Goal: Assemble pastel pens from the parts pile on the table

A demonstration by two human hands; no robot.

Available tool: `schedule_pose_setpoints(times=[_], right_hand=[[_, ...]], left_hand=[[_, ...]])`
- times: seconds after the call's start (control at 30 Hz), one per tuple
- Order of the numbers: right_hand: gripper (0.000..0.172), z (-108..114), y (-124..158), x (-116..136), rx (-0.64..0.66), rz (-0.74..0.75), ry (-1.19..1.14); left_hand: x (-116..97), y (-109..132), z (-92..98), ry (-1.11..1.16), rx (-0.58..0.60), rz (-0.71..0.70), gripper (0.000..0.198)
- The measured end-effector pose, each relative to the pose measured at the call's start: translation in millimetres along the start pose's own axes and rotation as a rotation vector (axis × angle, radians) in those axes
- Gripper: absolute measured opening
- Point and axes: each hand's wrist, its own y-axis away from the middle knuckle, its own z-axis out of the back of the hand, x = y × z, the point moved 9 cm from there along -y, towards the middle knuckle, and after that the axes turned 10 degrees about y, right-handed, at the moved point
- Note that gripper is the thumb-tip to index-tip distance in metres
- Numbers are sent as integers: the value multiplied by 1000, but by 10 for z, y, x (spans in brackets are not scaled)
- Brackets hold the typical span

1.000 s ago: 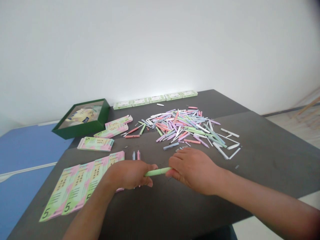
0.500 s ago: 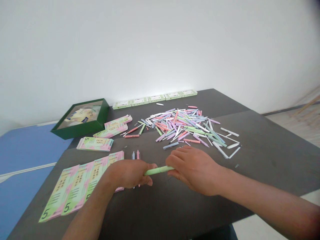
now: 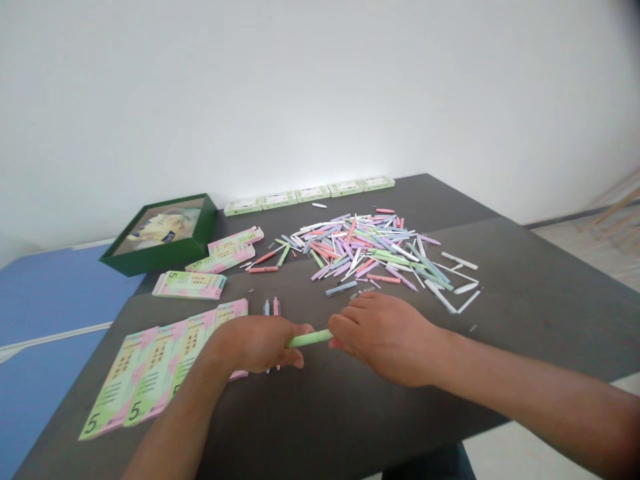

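Note:
A light green pen [image 3: 309, 339] lies level between my two hands, just above the dark table [image 3: 525, 293]. My left hand [image 3: 255, 343] is closed round its left end. My right hand [image 3: 387, 337] pinches its right end with the fingers curled. Just behind the left hand stand a small blue and a small pink pen part [image 3: 271, 307]. Beyond both hands spreads a big heap of pastel pens and pen parts [image 3: 370, 250].
Flat pink-and-green packaging cards [image 3: 160, 367] lie at the front left, with more stacks [image 3: 190, 285] behind them. A green box [image 3: 160, 233] sits at the back left. A row of small green boxes [image 3: 307, 194] lines the far edge. A blue surface [image 3: 45, 313] adjoins on the left.
My hands have drawn closer together along the green pen, so less of it shows between them. The view has shifted slightly.

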Motion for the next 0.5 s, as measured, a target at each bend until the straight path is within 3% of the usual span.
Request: schedule_pose_setpoints(times=[0.13, 0.3, 0.5], right_hand=[[26, -4, -21, -36, 30, -46, -1], [14, 46, -24, 77, 0, 75, 18], [22, -47, -68, -39, 78, -46, 5]], left_hand=[[-13, -4, -8, 12, 9, -13, 33], [-26, -6, -4, 9, 8, -12, 31], [7, -15, 0, 28, 12, -8, 31]])
